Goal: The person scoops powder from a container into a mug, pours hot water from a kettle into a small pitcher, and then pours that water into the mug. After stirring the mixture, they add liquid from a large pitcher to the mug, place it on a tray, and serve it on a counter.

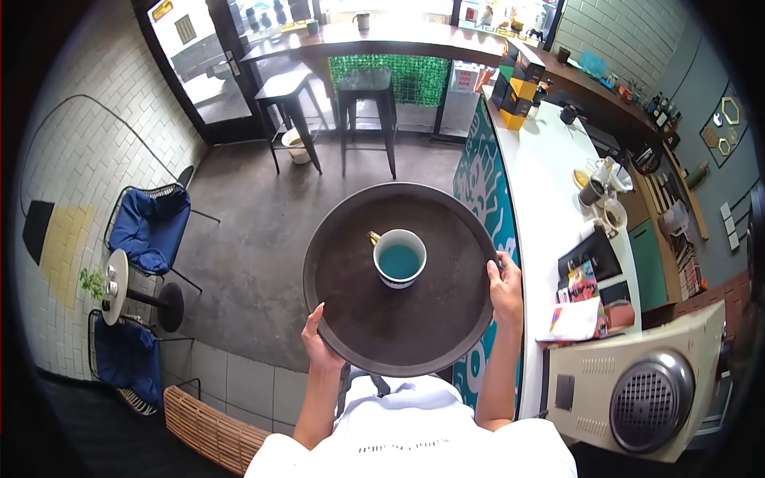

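Observation:
A round dark brown tray [374,327] is held level in front of my body, gripped by its rim on both sides. My left hand [319,342] holds the lower left edge, with its thumb on the rim and the other fingers hidden beneath. On the right edge is my right hand [505,291], thumb over the rim and the remaining fingers partly under the tray. One white cup [400,259] stands upright near the tray's middle, slightly toward the far side. Its gold handle points to the upper left, and blue-green shows inside it. Neither hand touches the cup.
A white counter [550,183] runs along the right, with boxes, magazines and a large beige machine [629,390]. Two stools [366,88] stand before a high window bar [398,41]. At left are blue-cushioned chairs [150,227], a small round table [117,279] and a wicker seat [215,430].

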`<state>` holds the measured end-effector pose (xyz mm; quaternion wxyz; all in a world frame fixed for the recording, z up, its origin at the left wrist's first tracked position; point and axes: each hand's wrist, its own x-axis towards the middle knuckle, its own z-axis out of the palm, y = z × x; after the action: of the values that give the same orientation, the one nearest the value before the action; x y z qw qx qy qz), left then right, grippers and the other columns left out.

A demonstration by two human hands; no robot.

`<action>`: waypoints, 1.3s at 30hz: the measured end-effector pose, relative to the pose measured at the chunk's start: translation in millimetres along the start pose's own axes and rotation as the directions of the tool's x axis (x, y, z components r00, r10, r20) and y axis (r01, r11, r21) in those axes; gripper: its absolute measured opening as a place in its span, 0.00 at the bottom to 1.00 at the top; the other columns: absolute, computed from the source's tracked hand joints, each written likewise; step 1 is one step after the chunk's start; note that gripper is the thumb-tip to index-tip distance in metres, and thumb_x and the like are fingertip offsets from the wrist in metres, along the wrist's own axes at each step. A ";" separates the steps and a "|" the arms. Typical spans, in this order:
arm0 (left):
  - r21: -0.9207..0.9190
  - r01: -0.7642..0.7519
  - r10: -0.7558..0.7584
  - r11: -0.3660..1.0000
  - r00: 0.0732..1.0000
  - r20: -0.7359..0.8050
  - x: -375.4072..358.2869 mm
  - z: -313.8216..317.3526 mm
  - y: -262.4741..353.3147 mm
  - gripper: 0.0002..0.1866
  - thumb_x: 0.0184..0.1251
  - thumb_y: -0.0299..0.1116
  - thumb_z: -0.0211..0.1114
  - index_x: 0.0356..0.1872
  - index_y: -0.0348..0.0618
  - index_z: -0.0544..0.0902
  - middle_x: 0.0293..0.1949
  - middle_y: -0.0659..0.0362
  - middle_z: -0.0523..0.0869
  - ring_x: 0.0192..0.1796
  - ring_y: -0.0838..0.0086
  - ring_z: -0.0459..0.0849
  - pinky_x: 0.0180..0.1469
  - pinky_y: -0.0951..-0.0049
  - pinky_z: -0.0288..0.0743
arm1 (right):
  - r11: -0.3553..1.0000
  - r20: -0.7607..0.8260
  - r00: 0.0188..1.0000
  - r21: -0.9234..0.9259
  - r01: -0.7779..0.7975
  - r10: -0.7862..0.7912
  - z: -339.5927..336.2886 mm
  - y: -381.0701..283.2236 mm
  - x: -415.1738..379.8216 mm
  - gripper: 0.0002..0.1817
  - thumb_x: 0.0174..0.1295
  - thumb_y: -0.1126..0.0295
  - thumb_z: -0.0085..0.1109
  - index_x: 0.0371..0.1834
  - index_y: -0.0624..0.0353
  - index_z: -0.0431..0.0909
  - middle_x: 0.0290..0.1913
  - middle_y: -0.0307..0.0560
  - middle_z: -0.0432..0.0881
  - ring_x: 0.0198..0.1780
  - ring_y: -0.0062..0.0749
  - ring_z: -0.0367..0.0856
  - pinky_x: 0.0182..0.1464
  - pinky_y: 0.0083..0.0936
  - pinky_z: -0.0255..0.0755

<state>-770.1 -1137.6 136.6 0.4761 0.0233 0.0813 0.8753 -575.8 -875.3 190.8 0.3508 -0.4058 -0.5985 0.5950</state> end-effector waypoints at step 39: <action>0.073 0.017 -0.012 0.997 0.998 -0.069 677.8 16.0 48.6 0.33 0.78 0.55 0.45 0.70 0.36 0.66 0.67 0.48 0.73 0.66 0.55 0.75 0.67 0.54 0.71 | 0.849 0.657 0.682 -0.118 0.515 -0.322 230.5 -110.2 661.1 0.44 0.39 0.65 0.83 0.62 0.61 0.69 0.60 0.48 0.75 0.61 0.37 0.76 0.65 0.32 0.67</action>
<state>-1178.4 -594.1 135.6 0.4781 0.0102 0.1300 0.8686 -1072.1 -372.6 248.4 0.2003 -0.0874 -0.8378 0.5004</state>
